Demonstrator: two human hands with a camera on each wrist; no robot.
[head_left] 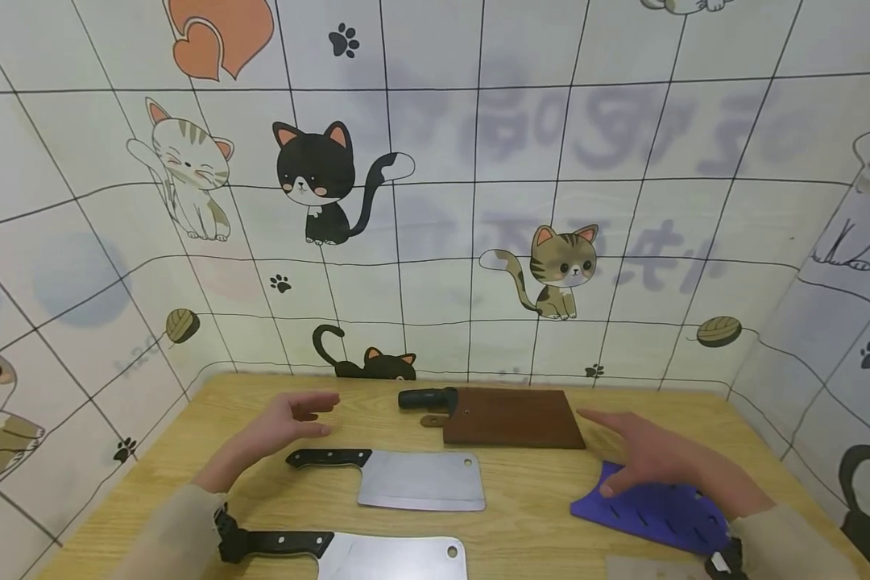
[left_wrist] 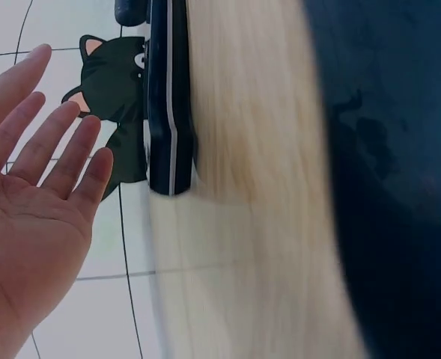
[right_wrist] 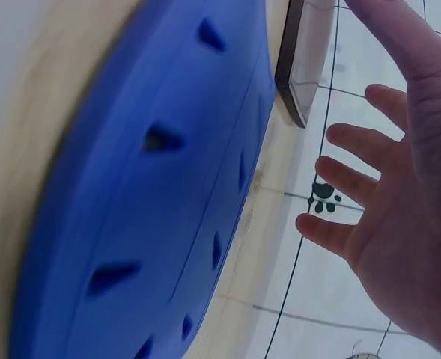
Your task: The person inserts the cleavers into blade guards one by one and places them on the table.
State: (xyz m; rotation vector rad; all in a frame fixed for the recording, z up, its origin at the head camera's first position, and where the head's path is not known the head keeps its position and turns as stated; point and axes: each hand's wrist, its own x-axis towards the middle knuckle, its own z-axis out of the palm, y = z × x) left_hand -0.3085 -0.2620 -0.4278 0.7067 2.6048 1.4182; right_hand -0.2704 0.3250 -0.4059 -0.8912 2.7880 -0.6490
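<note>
My left hand (head_left: 279, 425) is held over the left side of the table, fingers spread and nothing in them. Nearest to it is the black handle (left_wrist: 169, 105) of a cleaver (head_left: 422, 482) lying flat with its blade to the right. In front lies a second black-handled cleaver (head_left: 395, 559), partly cut off by the frame. At the back, a brown blade cover (head_left: 515, 419) lies with a black handle (head_left: 424, 399) sticking out. My right hand (head_left: 652, 455) hangs with loose fingers above a blue-purple slotted piece (head_left: 645, 519), overlapping it in the head view; it holds nothing.
The wooden tabletop (head_left: 529, 499) ends at a wall (head_left: 442, 290) covered with cat drawings and grid lines. A pale flat sheet (head_left: 652, 568) lies at the front right edge. A black looped object (head_left: 866, 515) shows at the far right.
</note>
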